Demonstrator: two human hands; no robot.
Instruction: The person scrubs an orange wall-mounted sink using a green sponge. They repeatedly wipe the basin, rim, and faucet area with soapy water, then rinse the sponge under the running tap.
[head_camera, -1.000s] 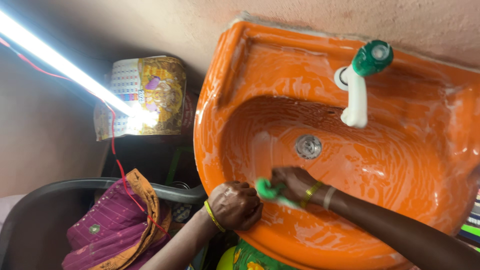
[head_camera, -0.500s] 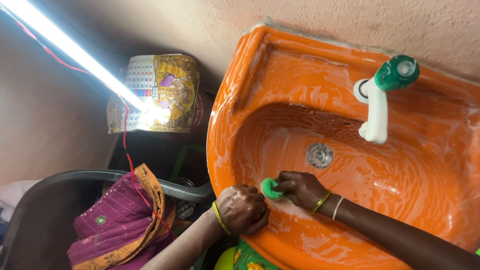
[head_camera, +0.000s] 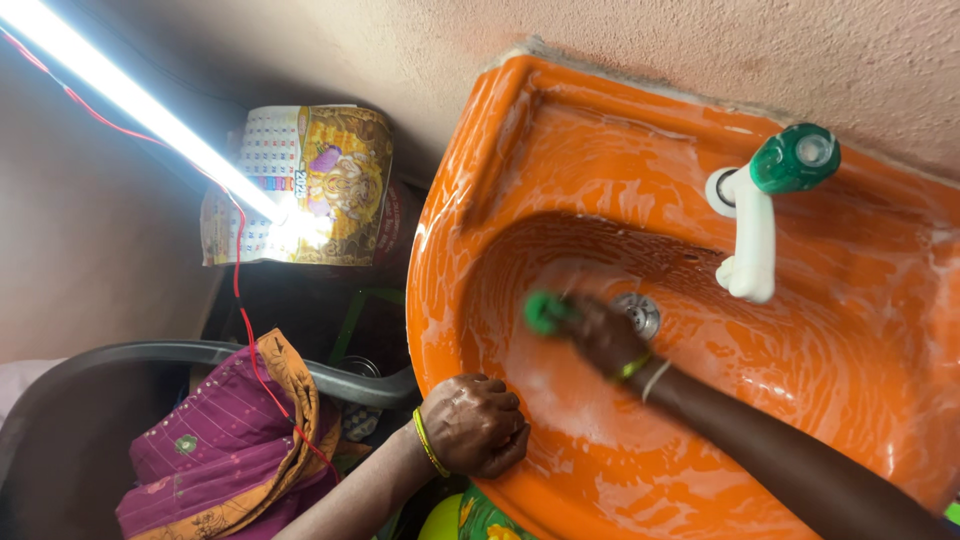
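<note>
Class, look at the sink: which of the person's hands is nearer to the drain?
Right. The right hand with the green scrubber is beside the drain; the left hand grips the sink rim, farther away.

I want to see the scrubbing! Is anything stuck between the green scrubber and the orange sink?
Nothing visible. The right hand presses the green scrubber straight against the soapy wall of the orange sink, beside the drain. The left hand grips the front rim.

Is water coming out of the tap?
No, the white tap with its green knob shows no stream falling into the soapy orange sink.
</note>
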